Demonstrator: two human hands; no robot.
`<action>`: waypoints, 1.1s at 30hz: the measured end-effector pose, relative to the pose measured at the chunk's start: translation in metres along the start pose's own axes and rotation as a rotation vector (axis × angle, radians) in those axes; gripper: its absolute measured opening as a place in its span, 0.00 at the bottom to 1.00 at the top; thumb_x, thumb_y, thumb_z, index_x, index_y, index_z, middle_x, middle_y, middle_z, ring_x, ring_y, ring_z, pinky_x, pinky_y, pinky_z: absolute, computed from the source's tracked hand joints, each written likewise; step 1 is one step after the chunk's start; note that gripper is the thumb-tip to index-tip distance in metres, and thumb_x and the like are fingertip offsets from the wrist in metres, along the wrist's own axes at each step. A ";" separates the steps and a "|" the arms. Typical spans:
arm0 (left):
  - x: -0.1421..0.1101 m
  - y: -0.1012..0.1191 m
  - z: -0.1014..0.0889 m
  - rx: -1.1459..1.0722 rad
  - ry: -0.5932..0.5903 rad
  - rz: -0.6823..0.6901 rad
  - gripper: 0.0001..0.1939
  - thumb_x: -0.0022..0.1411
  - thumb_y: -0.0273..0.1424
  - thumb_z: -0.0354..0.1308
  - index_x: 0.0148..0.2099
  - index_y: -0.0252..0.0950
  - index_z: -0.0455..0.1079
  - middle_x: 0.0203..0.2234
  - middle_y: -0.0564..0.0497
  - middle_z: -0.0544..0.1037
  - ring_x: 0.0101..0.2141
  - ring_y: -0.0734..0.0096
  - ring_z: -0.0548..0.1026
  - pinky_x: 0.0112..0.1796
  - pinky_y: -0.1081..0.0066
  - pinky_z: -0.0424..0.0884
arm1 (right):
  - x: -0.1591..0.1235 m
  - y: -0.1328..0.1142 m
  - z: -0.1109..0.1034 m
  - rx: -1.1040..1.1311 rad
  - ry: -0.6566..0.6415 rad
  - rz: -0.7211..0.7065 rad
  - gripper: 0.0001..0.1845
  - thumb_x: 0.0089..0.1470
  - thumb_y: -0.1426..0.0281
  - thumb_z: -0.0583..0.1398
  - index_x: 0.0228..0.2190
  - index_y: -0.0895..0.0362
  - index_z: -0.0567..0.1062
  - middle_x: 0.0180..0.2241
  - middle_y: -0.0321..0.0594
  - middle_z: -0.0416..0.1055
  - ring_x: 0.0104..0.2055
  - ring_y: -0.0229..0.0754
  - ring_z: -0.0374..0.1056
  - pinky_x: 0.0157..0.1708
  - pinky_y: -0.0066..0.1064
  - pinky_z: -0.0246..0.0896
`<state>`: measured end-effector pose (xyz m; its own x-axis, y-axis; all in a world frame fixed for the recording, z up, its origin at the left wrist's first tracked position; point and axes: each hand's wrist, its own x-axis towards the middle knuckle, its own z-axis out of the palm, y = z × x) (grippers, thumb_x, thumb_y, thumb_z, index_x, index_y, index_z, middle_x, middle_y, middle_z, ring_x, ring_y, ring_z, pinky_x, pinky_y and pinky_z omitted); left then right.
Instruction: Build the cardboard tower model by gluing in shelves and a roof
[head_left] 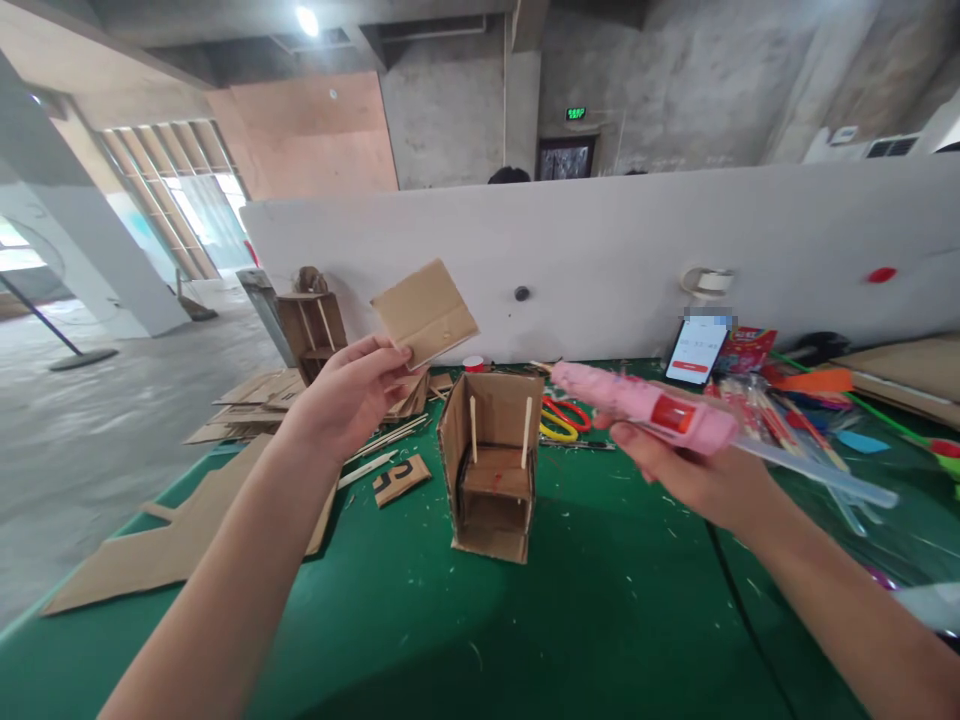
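Bare forearms (225,560) reach over green worktop (585,620). Open-fronted cardboard structure (500,412) upright near middle of it, touched by neither hand. Right hand (694,475) wrapped round pink hot-glue gun (637,402), nozzle (549,369) pointing left, translucent glue stick (825,472) jutting from rear. Left hand (349,390) pinching cardboard square (426,312) near lower corner, raised clear of worktop. Red-and-yellow-handled scissors (559,436) just right of structure. Two pale sticks (527,432) rise from its middle shelf (491,482).

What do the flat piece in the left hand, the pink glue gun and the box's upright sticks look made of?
Flat piece: matte brown cardboard, judging by colour and crease. Glue gun: probably satin plastic, from its moulded pink body. Sticks: likely wood, pale and dull, though too small to be sure.
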<state>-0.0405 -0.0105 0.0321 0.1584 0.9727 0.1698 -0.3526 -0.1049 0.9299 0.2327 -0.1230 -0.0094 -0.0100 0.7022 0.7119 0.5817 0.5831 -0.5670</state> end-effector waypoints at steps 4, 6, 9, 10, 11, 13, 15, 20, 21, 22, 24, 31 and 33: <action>-0.001 -0.002 0.003 -0.149 -0.051 -0.058 0.10 0.47 0.18 0.63 0.30 0.34 0.66 0.21 0.56 0.70 0.21 0.81 0.70 0.20 0.81 0.64 | 0.023 -0.020 0.014 -0.105 -0.076 -0.195 0.09 0.54 0.65 0.62 0.25 0.53 0.70 0.19 0.30 0.66 0.19 0.35 0.61 0.19 0.29 0.57; -0.002 -0.002 0.004 -0.167 -0.058 -0.085 0.09 0.49 0.18 0.61 0.31 0.33 0.67 0.21 0.56 0.70 0.21 0.81 0.69 0.21 0.81 0.66 | 0.027 -0.020 0.024 -0.121 -0.064 -0.274 0.07 0.54 0.66 0.61 0.27 0.52 0.69 0.21 0.31 0.67 0.20 0.35 0.62 0.21 0.29 0.58; -0.006 -0.001 0.005 -0.145 -0.022 -0.158 0.04 0.52 0.19 0.58 0.29 0.31 0.68 0.21 0.52 0.71 0.20 0.80 0.68 0.23 0.79 0.68 | 0.027 -0.013 0.040 -0.137 -0.039 -0.386 0.05 0.54 0.66 0.61 0.30 0.52 0.68 0.24 0.32 0.70 0.23 0.35 0.65 0.21 0.28 0.59; -0.008 0.000 0.005 -0.135 -0.001 -0.179 0.04 0.52 0.20 0.58 0.29 0.31 0.68 0.21 0.51 0.71 0.21 0.79 0.70 0.23 0.78 0.69 | 0.025 -0.010 0.044 -0.143 -0.030 -0.422 0.06 0.54 0.66 0.61 0.31 0.52 0.68 0.25 0.33 0.71 0.23 0.36 0.66 0.21 0.28 0.59; -0.009 0.000 0.005 -0.123 0.020 -0.195 0.03 0.53 0.21 0.58 0.28 0.32 0.68 0.21 0.50 0.72 0.23 0.76 0.72 0.23 0.77 0.69 | 0.023 -0.007 0.048 -0.152 -0.021 -0.449 0.06 0.54 0.66 0.61 0.32 0.52 0.67 0.26 0.33 0.71 0.24 0.36 0.67 0.22 0.28 0.60; -0.009 -0.001 0.004 -0.099 0.041 -0.222 0.03 0.53 0.23 0.60 0.28 0.33 0.69 0.21 0.50 0.72 0.26 0.72 0.75 0.24 0.75 0.70 | 0.019 -0.001 0.053 -0.170 -0.009 -0.492 0.06 0.54 0.66 0.60 0.33 0.52 0.67 0.26 0.34 0.72 0.26 0.37 0.68 0.23 0.28 0.60; -0.006 -0.005 0.004 -0.079 0.018 -0.226 0.03 0.53 0.26 0.62 0.29 0.33 0.70 0.21 0.52 0.72 0.27 0.73 0.75 0.25 0.76 0.69 | 0.014 0.005 0.056 -0.193 -0.021 -0.507 0.08 0.53 0.66 0.61 0.35 0.53 0.67 0.28 0.35 0.72 0.27 0.37 0.69 0.23 0.28 0.61; 0.001 -0.021 0.015 -0.043 0.004 -0.023 0.09 0.46 0.27 0.67 0.29 0.32 0.70 0.24 0.54 0.72 0.25 0.80 0.71 0.24 0.78 0.65 | 0.005 0.023 0.064 -0.191 0.042 -0.516 0.13 0.52 0.68 0.63 0.39 0.53 0.67 0.32 0.38 0.74 0.31 0.40 0.71 0.26 0.30 0.64; 0.000 -0.025 0.019 -0.040 0.029 0.020 0.09 0.46 0.28 0.67 0.29 0.32 0.69 0.25 0.54 0.72 0.26 0.79 0.71 0.25 0.78 0.65 | 0.004 0.027 0.066 -0.151 0.084 -0.523 0.13 0.52 0.68 0.63 0.40 0.53 0.67 0.32 0.39 0.73 0.32 0.41 0.71 0.27 0.31 0.65; -0.001 -0.028 0.023 -0.040 0.048 0.046 0.10 0.46 0.28 0.68 0.29 0.32 0.69 0.26 0.54 0.73 0.28 0.79 0.72 0.27 0.78 0.66 | 0.003 0.032 0.070 -0.104 0.122 -0.527 0.14 0.53 0.68 0.62 0.41 0.53 0.67 0.32 0.39 0.73 0.32 0.42 0.71 0.29 0.32 0.66; -0.007 -0.033 0.031 -0.054 0.062 0.071 0.11 0.47 0.30 0.68 0.32 0.33 0.70 0.29 0.54 0.75 0.30 0.77 0.73 0.30 0.77 0.67 | 0.000 0.039 0.077 -0.008 0.173 -0.529 0.13 0.54 0.67 0.61 0.42 0.53 0.67 0.33 0.40 0.73 0.33 0.43 0.71 0.32 0.35 0.68; -0.016 -0.054 0.042 -0.120 0.094 0.155 0.14 0.49 0.30 0.67 0.39 0.36 0.70 0.35 0.53 0.77 0.34 0.73 0.75 0.33 0.75 0.68 | -0.023 0.047 0.098 0.059 0.227 -0.456 0.16 0.58 0.59 0.58 0.44 0.54 0.68 0.34 0.44 0.72 0.35 0.46 0.72 0.33 0.37 0.70; -0.015 -0.060 0.045 -0.118 0.104 0.234 0.14 0.49 0.30 0.66 0.39 0.36 0.70 0.35 0.51 0.78 0.36 0.71 0.75 0.36 0.73 0.69 | -0.029 0.045 0.099 0.041 0.211 -0.399 0.17 0.59 0.55 0.56 0.43 0.55 0.68 0.34 0.44 0.71 0.35 0.46 0.72 0.33 0.37 0.70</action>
<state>0.0194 -0.0281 -0.0119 -0.0335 0.9416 0.3350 -0.4746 -0.3100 0.8238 0.1787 -0.0762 -0.0968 -0.0583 0.3233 0.9445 0.5336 0.8097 -0.2442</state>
